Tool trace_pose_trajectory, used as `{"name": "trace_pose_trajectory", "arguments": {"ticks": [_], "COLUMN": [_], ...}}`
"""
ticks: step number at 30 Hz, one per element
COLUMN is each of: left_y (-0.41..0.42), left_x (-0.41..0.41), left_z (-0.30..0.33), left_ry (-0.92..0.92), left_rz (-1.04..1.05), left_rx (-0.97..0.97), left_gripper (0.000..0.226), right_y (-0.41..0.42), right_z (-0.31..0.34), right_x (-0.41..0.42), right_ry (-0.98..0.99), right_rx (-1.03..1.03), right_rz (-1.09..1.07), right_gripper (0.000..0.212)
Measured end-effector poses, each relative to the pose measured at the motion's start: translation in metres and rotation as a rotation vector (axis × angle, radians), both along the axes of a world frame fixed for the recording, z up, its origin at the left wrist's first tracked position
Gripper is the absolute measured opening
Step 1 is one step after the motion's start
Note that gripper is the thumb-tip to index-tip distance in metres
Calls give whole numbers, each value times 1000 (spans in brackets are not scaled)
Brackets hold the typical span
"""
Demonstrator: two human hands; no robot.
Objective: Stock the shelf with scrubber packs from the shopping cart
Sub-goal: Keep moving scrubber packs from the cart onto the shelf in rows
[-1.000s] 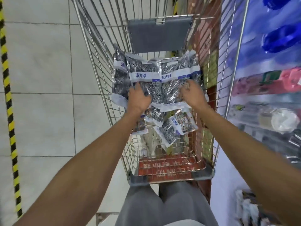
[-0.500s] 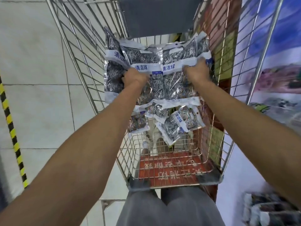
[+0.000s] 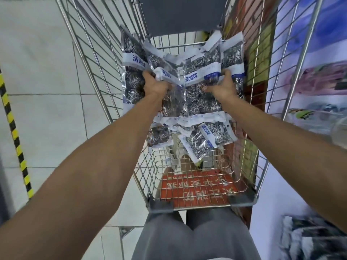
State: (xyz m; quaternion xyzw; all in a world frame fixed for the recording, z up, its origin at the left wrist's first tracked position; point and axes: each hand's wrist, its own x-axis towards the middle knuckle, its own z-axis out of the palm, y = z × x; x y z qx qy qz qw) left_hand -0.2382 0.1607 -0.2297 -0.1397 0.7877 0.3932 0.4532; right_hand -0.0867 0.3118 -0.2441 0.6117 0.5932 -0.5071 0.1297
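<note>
At frame centre, a bundle of scrubber packs (image 3: 199, 91) is gripped by left hand (image 3: 155, 85) and right hand (image 3: 222, 87); two loose packs (image 3: 206, 139) are seen below in the shopping cart (image 3: 105, 68).

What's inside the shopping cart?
Shiny scrubber packs, a bunch gripped by the left hand and right hand, loose packs below. Whatever lies under the bunch is hidden.

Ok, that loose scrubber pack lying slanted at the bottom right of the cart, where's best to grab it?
Probably pinch the flat white sealed end of the slanted scrubber pack, coming straight down through the open top of the shopping cart. Its middle bulges with steel coils and wire walls close off the sides. Both hands are occupied with the upper bundle.
</note>
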Motion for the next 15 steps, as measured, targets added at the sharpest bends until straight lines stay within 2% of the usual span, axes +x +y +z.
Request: {"name": "trace_pose_trajectory", "arguments": {"ticks": [2,4,5,7,11,15], "left_y": [-5,-12,-18,-32,-64,-105], "left_x": [1,7,12,20,30,37], "left_z": [15,39,50,73,131,182], "left_ry": [-78,-139,-157,-160,-114,-101], "left_rz": [13,-16,-27,-22,-34,-89], "left_rx": [17,51,74,125,211,333], "left_gripper": [71,39,34,40,50,54], "right_y": [-3,-10,-14,-21,-42,-79], "right_z": [10,31,42,67,138,211], "right_x": [8,17,23,38,67,100], "right_ry": [33,51,60,92,178,289], "right_rx": [-27,-53,-62,-79,-44,33], "right_rz": [-41,-83,-97,-122,-150,-233], "right_gripper": [73,87,96,104,84,79]}}
